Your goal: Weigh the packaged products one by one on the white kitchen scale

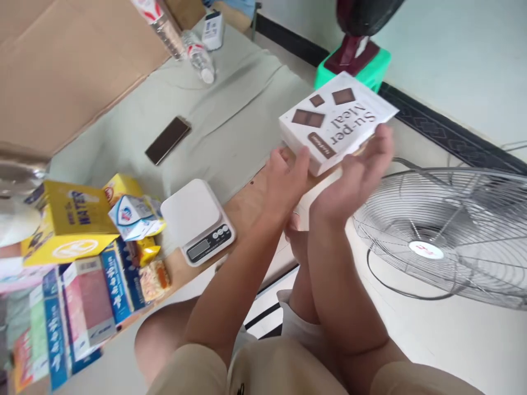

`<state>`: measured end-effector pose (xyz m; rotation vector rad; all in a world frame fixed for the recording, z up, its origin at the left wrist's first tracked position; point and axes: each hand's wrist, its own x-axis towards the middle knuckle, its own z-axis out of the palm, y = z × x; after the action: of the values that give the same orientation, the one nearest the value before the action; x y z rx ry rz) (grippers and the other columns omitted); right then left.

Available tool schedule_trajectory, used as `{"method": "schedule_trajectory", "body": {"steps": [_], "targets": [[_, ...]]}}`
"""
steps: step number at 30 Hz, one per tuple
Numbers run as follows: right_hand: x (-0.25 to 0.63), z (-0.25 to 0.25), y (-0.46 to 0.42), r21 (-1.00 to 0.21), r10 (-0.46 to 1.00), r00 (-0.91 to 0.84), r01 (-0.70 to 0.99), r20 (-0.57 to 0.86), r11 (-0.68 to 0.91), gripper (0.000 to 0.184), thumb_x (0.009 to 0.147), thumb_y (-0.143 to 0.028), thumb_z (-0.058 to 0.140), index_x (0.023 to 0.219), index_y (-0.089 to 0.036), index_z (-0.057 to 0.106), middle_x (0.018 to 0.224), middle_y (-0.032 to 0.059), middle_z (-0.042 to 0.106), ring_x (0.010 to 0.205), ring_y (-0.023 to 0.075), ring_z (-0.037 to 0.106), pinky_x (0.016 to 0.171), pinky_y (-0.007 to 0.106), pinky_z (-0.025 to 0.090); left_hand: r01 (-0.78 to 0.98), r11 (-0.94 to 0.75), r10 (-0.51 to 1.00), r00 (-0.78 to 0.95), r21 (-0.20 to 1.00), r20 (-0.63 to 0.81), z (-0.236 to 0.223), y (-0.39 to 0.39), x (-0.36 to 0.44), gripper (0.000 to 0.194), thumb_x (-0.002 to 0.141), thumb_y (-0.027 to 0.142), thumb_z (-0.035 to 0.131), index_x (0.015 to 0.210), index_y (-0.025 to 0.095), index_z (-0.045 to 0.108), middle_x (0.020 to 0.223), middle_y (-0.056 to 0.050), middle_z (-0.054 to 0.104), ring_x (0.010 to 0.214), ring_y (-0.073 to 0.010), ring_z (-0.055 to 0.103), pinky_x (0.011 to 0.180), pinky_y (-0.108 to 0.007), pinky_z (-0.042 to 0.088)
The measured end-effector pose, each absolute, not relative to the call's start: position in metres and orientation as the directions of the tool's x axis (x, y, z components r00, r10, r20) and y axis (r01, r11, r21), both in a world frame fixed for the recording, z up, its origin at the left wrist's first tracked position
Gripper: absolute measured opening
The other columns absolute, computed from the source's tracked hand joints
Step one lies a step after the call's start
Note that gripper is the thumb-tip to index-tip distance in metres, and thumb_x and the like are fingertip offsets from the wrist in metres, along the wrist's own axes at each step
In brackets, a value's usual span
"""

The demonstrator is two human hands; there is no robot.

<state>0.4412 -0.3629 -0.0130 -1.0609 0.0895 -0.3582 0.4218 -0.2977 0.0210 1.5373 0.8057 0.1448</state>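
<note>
Both my hands hold a white box [341, 118] marked "Su-per Meal", with brown chocolate-like squares pictured on its top face. My left hand [288, 170] grips the near left corner, its thumb against the side. Under the near right edge, my right hand [358, 170] supports the box with its fingers curled up along that side. The box is tilted, raised beyond the table's right edge. To the left of my forearm, a white kitchen scale [197, 219] with a dark display lies near the table edge, its platform bare.
A dark phone [168, 140] and clear bottles [198, 56] lie on the grey-green cloth [230, 109]. Yellow boxes [76, 219], a blue-white packet [135, 216] and several snack boxes [88, 299] crowd the left. A large fan [428, 249] and green stool [376, 63] stand right.
</note>
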Motion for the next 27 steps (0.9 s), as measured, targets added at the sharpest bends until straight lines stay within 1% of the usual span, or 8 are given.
{"method": "schedule_trajectory", "body": {"steps": [2, 5, 9, 13, 16, 19, 21, 27], "targets": [[0.429, -0.007, -0.36, -0.854, -0.38, 0.872, 0.43, 0.308, 0.294, 0.039, 0.093, -0.029, 0.051, 0.13, -0.038, 0.06, 0.158, -0.0044, 0.049, 0.168, 0.0282, 0.025, 0.134, 0.058, 0.022, 0.261, -0.003, 0.561, 0.8, 0.965, -0.214, 0.028, -0.28, 0.383, 0.035, 0.093, 0.048, 0.071, 0.118, 0.025, 0.062, 0.115, -0.006, 0.068, 0.092, -0.0211, 0.072, 0.077, -0.034, 0.059], [0.408, -0.007, -0.348, -0.82, -0.246, 0.839, 0.535, 0.486, 0.205, 0.048, 0.091, -0.023, 0.042, 0.136, -0.032, 0.057, 0.159, 0.0008, 0.048, 0.162, 0.0335, 0.036, 0.129, 0.065, 0.027, 0.083, -0.151, 0.519, 0.855, 0.985, 0.008, 0.041, -0.247, 0.31, 0.024, 0.094, 0.047, 0.068, 0.098, 0.023, 0.068, 0.084, 0.0, 0.068, 0.068, -0.0124, 0.061, 0.064, -0.026, 0.051], [0.369, -0.007, -0.314, -0.825, -0.035, 0.831, 0.556, 0.555, 0.105, 0.055, 0.085, -0.018, 0.039, 0.136, -0.029, 0.056, 0.156, 0.0039, 0.056, 0.155, 0.034, 0.049, 0.121, 0.066, 0.039, 0.034, -0.283, 0.649, 0.743, 0.958, 0.165, 0.049, -0.201, 0.215, 0.032, 0.097, 0.05, 0.065, 0.084, 0.021, 0.068, 0.07, 0.001, 0.065, 0.063, -0.0121, 0.059, 0.062, -0.025, 0.05], [0.318, -0.001, -0.272, -0.848, 0.172, 0.832, 0.501, 0.527, 0.172, 0.051, 0.084, -0.018, 0.047, 0.133, -0.028, 0.059, 0.154, 0.0065, 0.058, 0.155, 0.0334, 0.049, 0.121, 0.063, 0.043, -0.001, -0.299, 0.796, 0.552, 0.954, 0.25, 0.038, -0.165, 0.139, 0.033, 0.098, 0.051, 0.066, 0.084, 0.022, 0.071, 0.07, 0.0, 0.066, 0.067, -0.0134, 0.063, 0.066, -0.026, 0.053], [0.281, 0.004, -0.241, -0.874, 0.371, 0.792, 0.458, 0.485, 0.165, 0.046, 0.088, -0.023, 0.052, 0.132, -0.032, 0.06, 0.155, 0.0074, 0.057, 0.153, 0.0312, 0.052, 0.12, 0.059, 0.046, -0.031, -0.217, 0.864, 0.46, 0.976, 0.206, 0.022, -0.149, 0.106, 0.034, 0.098, 0.055, 0.065, 0.091, 0.023, 0.072, 0.081, -0.001, 0.071, 0.078, -0.0154, 0.067, 0.075, -0.028, 0.055], [0.254, 0.005, -0.216, -0.888, 0.542, 0.721, 0.446, 0.433, 0.116, 0.04, 0.091, -0.028, 0.053, 0.13, -0.033, 0.06, 0.154, 0.0075, 0.059, 0.15, 0.0283, 0.055, 0.122, 0.057, 0.047, -0.063, -0.118, 0.882, 0.452, 0.991, 0.134, 0.011, -0.139, 0.099, 0.042, 0.097, 0.062, 0.061, 0.11, 0.024, 0.071, 0.113, -0.007, 0.074, 0.109, -0.0216, 0.07, 0.101, -0.035, 0.056], [0.243, 0.005, -0.202, -0.906, 0.629, 0.688, 0.419, 0.363, 0.065, 0.039, 0.092, -0.03, 0.055, 0.13, -0.031, 0.061, 0.154, 0.0083, 0.059, 0.151, 0.0285, 0.054, 0.124, 0.059, 0.045, -0.084, -0.072, 0.881, 0.461, 0.994, 0.103, 0.009, -0.134, 0.104, 0.049, 0.098, 0.065, 0.057, 0.124, 0.024, 0.067, 0.134, -0.01, 0.068, 0.131, -0.0255, 0.063, 0.118, -0.04, 0.049], [0.233, -0.001, -0.171, -0.943, 0.66, 0.724, 0.325, 0.201, -0.068, 0.042, 0.091, -0.034, 0.06, 0.132, -0.026, 0.065, 0.157, 0.0107, 0.058, 0.156, 0.0313, 0.048, 0.129, 0.06, 0.038, -0.133, 0.09, 0.888, 0.459, 0.987, -0.019, 0.004, -0.118, 0.134, 0.053, 0.104, 0.059, 0.048, 0.147, 0.027, 0.051, 0.166, -0.008, 0.046, 0.163, -0.0311, 0.036, 0.138, -0.051, 0.028]]}}
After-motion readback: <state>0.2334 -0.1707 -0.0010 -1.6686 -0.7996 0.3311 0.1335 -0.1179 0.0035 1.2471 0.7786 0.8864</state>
